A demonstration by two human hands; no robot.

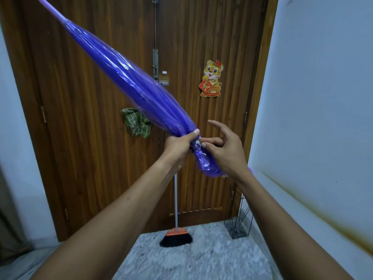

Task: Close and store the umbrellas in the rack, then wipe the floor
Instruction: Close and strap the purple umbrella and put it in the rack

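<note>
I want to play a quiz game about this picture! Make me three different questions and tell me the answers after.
1. True or false: the purple umbrella is wide open.
2. Which hand grips the folded umbrella cloth: A) left hand B) right hand C) neither?
3. Fill in: the wire rack stands on the floor, to the ___ of the broom.

Key: 1 false, it is folded shut. 2 A; the right hand's fingers only pinch at a small strap. 3 right.
</note>
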